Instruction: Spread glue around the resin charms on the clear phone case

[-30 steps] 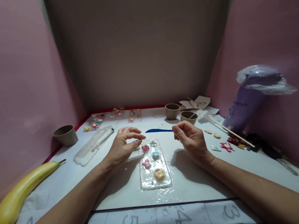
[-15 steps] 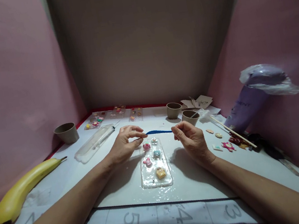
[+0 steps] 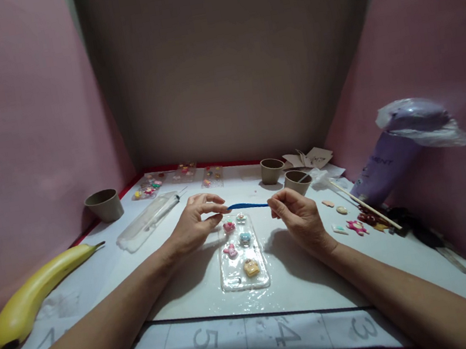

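A blue plastic modelling knife point(image 3: 248, 205) is held level above the far end of a clear phone case point(image 3: 241, 262). My right hand point(image 3: 296, 216) pinches its right end between thumb and fingers. At its left tip are the fingertips of my left hand point(image 3: 198, 219), stretched out with a gap above the thumb; whether they press on it I cannot tell. The case lies flat and looks wet and glossy. Small charms sit on it, among them a yellow one point(image 3: 251, 267), a pink rabbit point(image 3: 230, 250) and a blue one point(image 3: 245, 238).
Loose charms point(image 3: 357, 228) and a wooden stick point(image 3: 367, 205) lie right, before a purple plastic-topped roll point(image 3: 383, 161). Cups point(image 3: 272, 171) stand behind; another cup point(image 3: 104, 206), a syringe in a clear sleeve point(image 3: 148, 222) and a banana point(image 3: 34, 297) are left. Decorated clear pieces point(image 3: 212, 177) lie behind.
The view has shifted very slightly. Both hands and the blue knife keep nearly the same position over the case.
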Motion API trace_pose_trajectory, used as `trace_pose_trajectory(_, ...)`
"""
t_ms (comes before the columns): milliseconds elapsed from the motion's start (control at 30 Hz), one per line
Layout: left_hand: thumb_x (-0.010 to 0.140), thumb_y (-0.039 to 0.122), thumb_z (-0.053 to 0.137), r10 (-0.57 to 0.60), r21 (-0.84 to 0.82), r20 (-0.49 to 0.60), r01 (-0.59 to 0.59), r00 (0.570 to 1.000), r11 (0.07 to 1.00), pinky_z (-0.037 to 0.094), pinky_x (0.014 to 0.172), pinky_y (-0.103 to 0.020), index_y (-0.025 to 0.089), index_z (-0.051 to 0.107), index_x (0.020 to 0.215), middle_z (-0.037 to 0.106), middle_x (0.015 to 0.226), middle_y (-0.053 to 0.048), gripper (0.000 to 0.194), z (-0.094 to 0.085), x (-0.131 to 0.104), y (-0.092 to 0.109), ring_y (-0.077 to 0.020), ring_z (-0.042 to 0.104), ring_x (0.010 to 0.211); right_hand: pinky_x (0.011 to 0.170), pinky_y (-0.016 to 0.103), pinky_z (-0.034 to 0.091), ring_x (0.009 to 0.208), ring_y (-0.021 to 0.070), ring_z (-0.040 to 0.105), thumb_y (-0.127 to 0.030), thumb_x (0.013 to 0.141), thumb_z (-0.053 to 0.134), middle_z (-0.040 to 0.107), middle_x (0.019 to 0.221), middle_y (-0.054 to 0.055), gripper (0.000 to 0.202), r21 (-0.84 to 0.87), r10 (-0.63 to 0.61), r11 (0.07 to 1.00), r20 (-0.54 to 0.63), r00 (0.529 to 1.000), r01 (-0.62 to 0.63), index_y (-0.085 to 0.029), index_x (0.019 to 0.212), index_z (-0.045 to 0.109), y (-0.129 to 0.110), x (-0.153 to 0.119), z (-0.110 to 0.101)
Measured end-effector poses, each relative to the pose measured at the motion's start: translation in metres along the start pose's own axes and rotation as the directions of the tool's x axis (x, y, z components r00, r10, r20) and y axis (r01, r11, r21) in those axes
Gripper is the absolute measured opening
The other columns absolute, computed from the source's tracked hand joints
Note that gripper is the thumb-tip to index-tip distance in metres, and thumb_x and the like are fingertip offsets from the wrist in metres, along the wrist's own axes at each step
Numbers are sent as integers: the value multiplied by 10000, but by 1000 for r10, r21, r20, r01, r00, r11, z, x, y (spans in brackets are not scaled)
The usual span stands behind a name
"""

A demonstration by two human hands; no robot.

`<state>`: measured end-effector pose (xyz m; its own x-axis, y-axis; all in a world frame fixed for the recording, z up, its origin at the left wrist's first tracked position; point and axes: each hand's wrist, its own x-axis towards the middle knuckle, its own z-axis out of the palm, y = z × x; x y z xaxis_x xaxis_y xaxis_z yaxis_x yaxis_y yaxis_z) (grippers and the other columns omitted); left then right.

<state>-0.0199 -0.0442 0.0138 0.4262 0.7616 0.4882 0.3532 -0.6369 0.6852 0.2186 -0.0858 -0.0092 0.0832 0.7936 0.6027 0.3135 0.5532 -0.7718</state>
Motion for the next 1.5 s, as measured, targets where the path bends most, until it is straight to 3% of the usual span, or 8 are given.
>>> trace_pose_trajectory(400,801,211,596,-20,28,24,19,1000,999,335,1050,-500,281,761,875,652,1073,-43,194,-1,0,4,-251,500,1127,539,250,398,554,110,486,-352,866,584,538,598,-20,221,8,5,1000,45,999,-5,-185,722,568,-2,0,1)
trace_pose_trajectory(833,783,203,583,-47,13,18,46,999,999,330,1067,-492,253,752,890,650,1090,-47,206,0,0,3,-254,498,1150,534,244,384,550,107,471,-385,857,609,523,587,-23,259,22,17,1000,8,1000,-17,-184,701,557,-3,0,-2)
trace_pose_trajectory(1100,745,210,593,-53,71,-4,53,999,996,350,1045,-484,228,731,883,666,1060,-48,196,0,3,3,-266,504,1137,486,222,345,508,84,441,-422,833,640,509,570,-38,283,93,53,995,-167,985,-38,-184,709,551,-1,6,-5)
trace_pose_trajectory(1200,747,227,583,-40,86,-50,44,998,995,352,1038,-482,240,724,858,669,1038,-36,179,0,5,1,-263,500,1120,436,213,325,458,74,412,-467,811,640,492,561,-49,311,111,38,994,-311,950,-4,-192,715,531,-8,19,-15)
trace_pose_trajectory(1333,745,238,576,-23,83,-103,32,994,996,343,1031,-496,234,721,849,671,1016,-42,178,1,5,-3,-267,496,1103,376,190,280,415,64,396,-511,757,649,485,547,-60,351,148,67,989,-535,842,15,-200,709,494,-18,46,-44)
trace_pose_trajectory(1500,742,248,585,-5,72,-137,15,991,997,324,1036,-513,241,716,850,670,1012,-39,170,2,5,-7,-273,477,1106,368,202,283,397,73,412,-547,760,578,513,557,-40,367,-70,85,982,-657,749,-174,-191,715,503,-15,74,-91)
